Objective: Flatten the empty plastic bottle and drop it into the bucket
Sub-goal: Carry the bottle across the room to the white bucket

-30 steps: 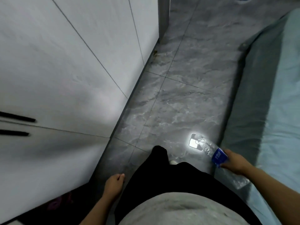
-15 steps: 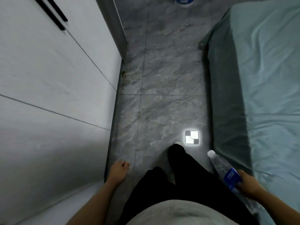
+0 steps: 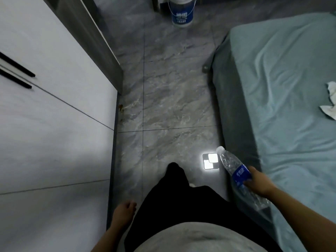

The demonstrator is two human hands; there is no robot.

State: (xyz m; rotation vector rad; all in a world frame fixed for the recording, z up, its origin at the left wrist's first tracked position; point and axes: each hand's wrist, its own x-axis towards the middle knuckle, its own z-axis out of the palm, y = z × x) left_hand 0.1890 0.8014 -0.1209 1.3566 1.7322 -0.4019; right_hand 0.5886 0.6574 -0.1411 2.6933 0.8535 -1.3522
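— So where is the plastic bottle (image 3: 236, 171) at this moment?

— The person's right hand (image 3: 258, 182) is wrapped around it at the blue label, fingers curled over the middle. Its white cap points forward and to the left, its clear base back toward the body, so it lies tilted in the air beside the right leg, over the edge of the bed (image 3: 283, 99). It looks round and uncrushed, though the lower part is blurred.

— And the other hand?

— The left hand (image 3: 124, 212) hangs low by the left leg, near the white cabinet (image 3: 54, 124). It holds nothing, with the fingers loosely bent.

— Where is the bucket (image 3: 181, 13)?

— Far ahead on the grey marbled floor (image 3: 163, 99), at the top of the view, white with a blue label and a thin wire handle. It stands well apart from the bottle.

— Anything else nearby?

— A bright square reflection (image 3: 210, 160) shines on the tile just left of the bottle's cap, and crumpled white paper (image 3: 330, 104) lies on the teal sheet at the right edge
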